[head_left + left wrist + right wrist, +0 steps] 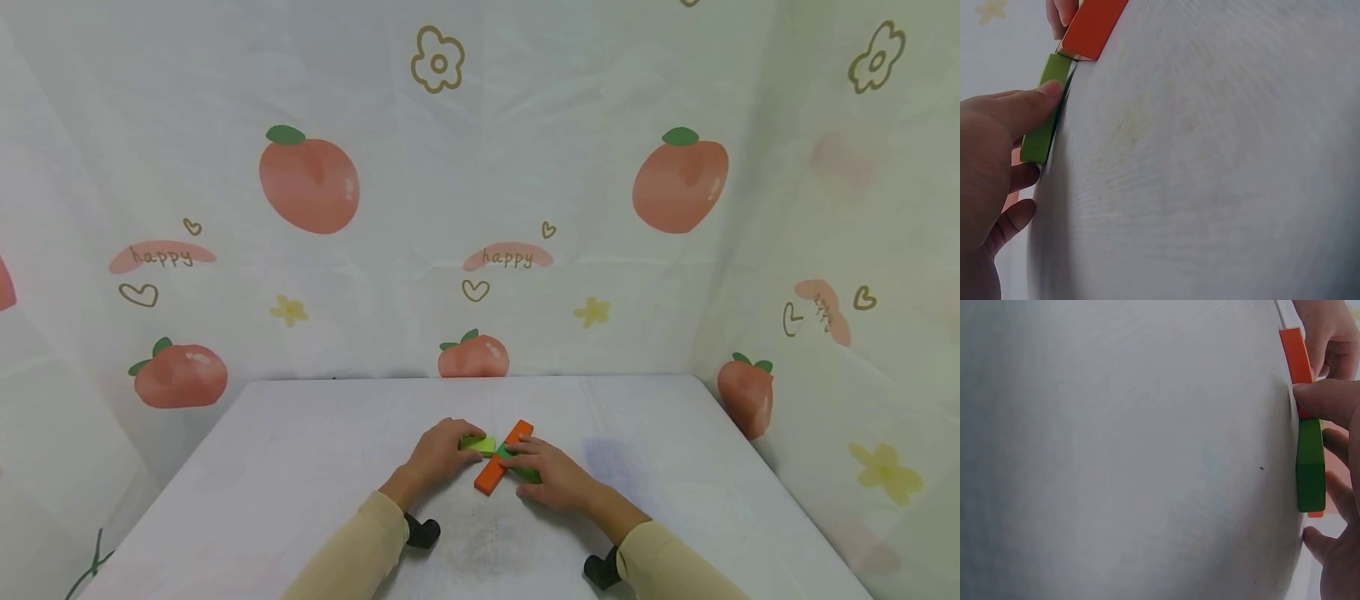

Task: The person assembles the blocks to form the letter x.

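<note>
My left hand pinches a light green block between thumb and fingers; the left wrist view shows the thumb on the face of this light green block. To its right, two orange pieces show on a slant, the far one and the near one, with a darker green block meeting them. My right hand reaches over that green block, fingers spread. One digit touches an orange block close to the green block. The right fingers partly hide where the blocks meet.
The blocks lie on a white-covered table. Behind and beside it hangs a white cloth printed with fruit, hearts and flowers. Dark wrist-worn pieces sit below the sleeves.
</note>
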Action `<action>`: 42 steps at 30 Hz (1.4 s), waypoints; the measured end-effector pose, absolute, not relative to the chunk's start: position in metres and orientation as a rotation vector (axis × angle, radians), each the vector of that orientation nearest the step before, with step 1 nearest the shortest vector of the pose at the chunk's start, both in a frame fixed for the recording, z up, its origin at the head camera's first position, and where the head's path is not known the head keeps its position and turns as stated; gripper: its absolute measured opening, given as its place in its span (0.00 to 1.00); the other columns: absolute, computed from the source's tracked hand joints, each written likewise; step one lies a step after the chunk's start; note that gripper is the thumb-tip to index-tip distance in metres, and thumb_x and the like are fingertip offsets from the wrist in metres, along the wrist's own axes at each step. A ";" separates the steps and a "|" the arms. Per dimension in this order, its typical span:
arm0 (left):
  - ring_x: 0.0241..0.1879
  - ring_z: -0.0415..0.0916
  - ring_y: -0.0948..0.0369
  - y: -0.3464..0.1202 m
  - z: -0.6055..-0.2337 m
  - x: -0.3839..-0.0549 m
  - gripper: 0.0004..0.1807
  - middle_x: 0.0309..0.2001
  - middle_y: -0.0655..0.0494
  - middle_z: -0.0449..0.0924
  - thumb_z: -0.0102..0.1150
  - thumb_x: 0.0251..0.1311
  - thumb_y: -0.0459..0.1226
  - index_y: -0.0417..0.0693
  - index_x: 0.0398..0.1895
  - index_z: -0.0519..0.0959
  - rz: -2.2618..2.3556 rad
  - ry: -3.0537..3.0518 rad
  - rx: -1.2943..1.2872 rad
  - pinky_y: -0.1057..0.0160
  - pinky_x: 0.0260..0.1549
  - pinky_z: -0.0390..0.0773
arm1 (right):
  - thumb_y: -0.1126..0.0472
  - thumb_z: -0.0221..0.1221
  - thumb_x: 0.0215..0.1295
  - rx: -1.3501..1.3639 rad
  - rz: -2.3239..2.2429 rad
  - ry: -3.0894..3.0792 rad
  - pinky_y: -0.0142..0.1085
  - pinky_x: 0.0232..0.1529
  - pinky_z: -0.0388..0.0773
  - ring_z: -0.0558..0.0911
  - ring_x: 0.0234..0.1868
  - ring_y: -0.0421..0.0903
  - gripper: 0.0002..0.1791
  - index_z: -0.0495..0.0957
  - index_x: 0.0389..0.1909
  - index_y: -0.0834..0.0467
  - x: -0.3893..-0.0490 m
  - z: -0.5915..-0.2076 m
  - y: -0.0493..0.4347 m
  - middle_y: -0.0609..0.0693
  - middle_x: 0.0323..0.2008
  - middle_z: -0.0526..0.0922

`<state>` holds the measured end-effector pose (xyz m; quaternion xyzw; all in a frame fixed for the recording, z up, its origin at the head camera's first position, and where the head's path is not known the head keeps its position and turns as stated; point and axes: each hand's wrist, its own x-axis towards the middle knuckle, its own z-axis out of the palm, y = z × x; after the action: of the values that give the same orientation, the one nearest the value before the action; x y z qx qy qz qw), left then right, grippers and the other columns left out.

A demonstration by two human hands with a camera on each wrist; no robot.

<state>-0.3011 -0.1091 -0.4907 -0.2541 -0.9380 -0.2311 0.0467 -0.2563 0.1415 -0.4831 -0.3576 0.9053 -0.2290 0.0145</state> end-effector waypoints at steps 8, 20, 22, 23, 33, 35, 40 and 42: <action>0.43 0.71 0.63 -0.108 -0.490 -0.301 0.19 0.46 0.63 0.80 0.69 0.56 0.48 0.57 0.51 0.83 -0.658 -2.865 -0.788 0.58 0.47 0.75 | 0.57 0.64 0.62 -1.080 -0.690 2.827 0.56 0.65 0.60 0.61 0.70 0.56 0.24 0.78 0.61 0.49 -0.256 -0.482 0.141 0.49 0.66 0.71; 0.49 0.74 0.59 -0.105 -0.488 -0.297 0.14 0.48 0.60 0.78 0.69 0.57 0.44 0.55 0.47 0.84 -0.640 -2.824 -0.800 0.55 0.52 0.74 | 0.57 0.65 0.62 -1.095 -0.690 2.821 0.56 0.64 0.61 0.62 0.70 0.57 0.24 0.78 0.61 0.50 -0.256 -0.482 0.140 0.50 0.65 0.71; 0.49 0.75 0.58 -0.106 -0.486 -0.295 0.14 0.48 0.59 0.77 0.68 0.58 0.44 0.53 0.46 0.84 -0.668 -2.807 -0.805 0.55 0.52 0.74 | 0.57 0.65 0.62 -1.086 -0.675 2.823 0.56 0.64 0.61 0.62 0.70 0.56 0.24 0.78 0.61 0.49 -0.256 -0.482 0.139 0.49 0.65 0.71; 0.49 0.75 0.58 -0.107 -0.485 -0.294 0.14 0.48 0.58 0.77 0.68 0.58 0.44 0.53 0.46 0.84 -0.679 -2.805 -0.816 0.55 0.52 0.74 | 0.57 0.65 0.62 -1.082 -0.671 2.825 0.56 0.64 0.61 0.62 0.70 0.56 0.24 0.78 0.61 0.49 -0.257 -0.482 0.139 0.49 0.65 0.71; 0.60 0.68 0.52 -0.107 -0.479 -0.284 0.26 0.61 0.55 0.73 0.58 0.62 0.57 0.55 0.59 0.79 -0.456 -2.960 -0.960 0.46 0.56 0.70 | 0.56 0.65 0.62 -1.036 -0.672 2.813 0.56 0.64 0.61 0.62 0.70 0.55 0.25 0.78 0.61 0.46 -0.258 -0.482 0.139 0.48 0.65 0.71; 0.62 0.66 0.51 -0.106 -0.479 -0.283 0.29 0.64 0.55 0.71 0.57 0.62 0.59 0.56 0.61 0.77 -0.420 -2.976 -0.966 0.44 0.56 0.68 | 0.56 0.65 0.62 -1.034 -0.674 2.813 0.56 0.64 0.61 0.61 0.70 0.55 0.25 0.78 0.61 0.46 -0.258 -0.481 0.139 0.48 0.66 0.71; 0.65 0.64 0.51 -0.105 -0.479 -0.282 0.32 0.66 0.55 0.69 0.56 0.61 0.60 0.57 0.64 0.75 -0.357 -2.987 -0.981 0.45 0.58 0.67 | 0.56 0.65 0.62 -1.039 -0.682 2.809 0.56 0.65 0.59 0.61 0.70 0.55 0.24 0.78 0.61 0.47 -0.258 -0.481 0.140 0.49 0.66 0.70; 0.65 0.63 0.52 -0.105 -0.479 -0.282 0.32 0.66 0.55 0.68 0.56 0.61 0.60 0.57 0.64 0.74 -0.350 -2.984 -0.981 0.45 0.59 0.66 | 0.56 0.65 0.62 -1.040 -0.684 2.807 0.56 0.65 0.59 0.61 0.70 0.56 0.24 0.78 0.61 0.47 -0.258 -0.481 0.140 0.49 0.66 0.71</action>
<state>-0.2821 -0.1053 -0.4792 -0.3103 -0.9441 -0.1107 -0.0096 -0.2577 0.1396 -0.4813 -0.3386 0.9135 -0.2226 0.0353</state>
